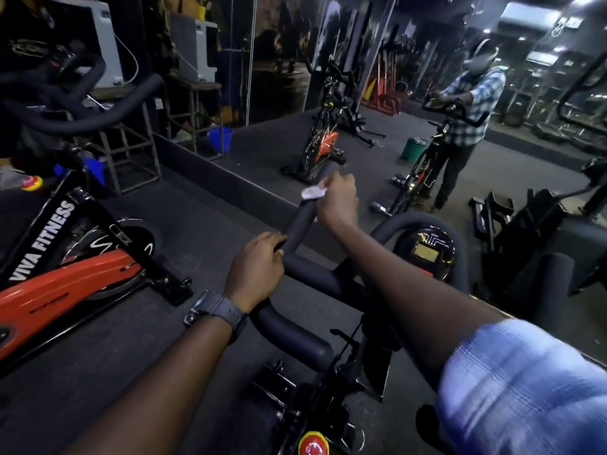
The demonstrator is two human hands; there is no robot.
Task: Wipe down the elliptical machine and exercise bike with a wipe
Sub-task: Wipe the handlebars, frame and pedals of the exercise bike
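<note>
- the white wipe [313, 193] is crumpled against the upper part of the exercise bike's left handlebar horn [303, 218], a black foam-padded bar rising away from the camera.
- the right hand [338, 200] has its grip clamped on the wipe and curled round that horn, with the wipe poking out at the thumb side.
- the left hand [258, 270] grips the same padded handlebar lower down, at the bend where the horn meets the cross section; its fingers are wrapped over the foam.
- a dark wristwatch [216, 311] sits on the left wrist; a blue checked sleeve [525, 385] covers the right upper arm.
- the handlebar loops round a small console [427, 252] with a yellowish display, just right of the right forearm.
- a red and yellow knob [313, 444] on the bike's frame shows at the bottom edge.
- to the left stands a second exercise bike [62, 274], black and orange, lettered "viva fitness", well apart on the dark floor.
- ahead, a wall mirror [377, 60] reflects the person in a checked shirt at the bike, another orange bike and a green bin [412, 149].
- a blue bucket [220, 138] sits by the mirror's base, near a metal stand.
- at the right edge is black equipment that may be the elliptical machine [532, 218]; i cannot tell for sure.
</note>
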